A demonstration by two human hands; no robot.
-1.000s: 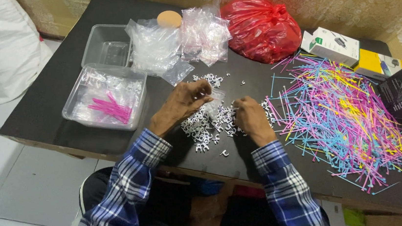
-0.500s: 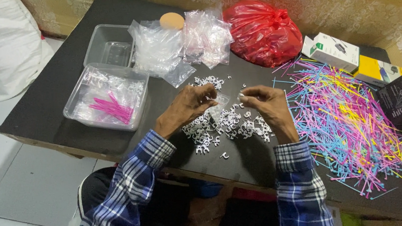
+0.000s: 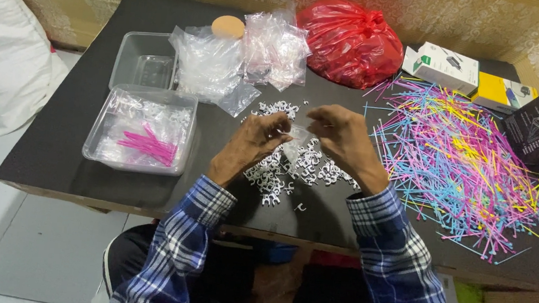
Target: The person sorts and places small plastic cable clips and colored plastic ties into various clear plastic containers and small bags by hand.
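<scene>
My left hand and my right hand are raised above a heap of small white plastic clips on the black table. Between their fingertips they hold a small clear plastic bag, stretched from both sides. Whether anything is inside the bag cannot be seen. A wide spread of thin coloured plastic sticks in pink, blue, yellow and green lies just right of my right hand.
A clear tray with pink sticks sits at the left, an empty clear tray behind it. Crumpled clear bags, a red plastic bag, a round cork lid, and boxes line the far side.
Both hands have lifted off the clip heap and moved apart. The clear small bag now shows stretched between them.
</scene>
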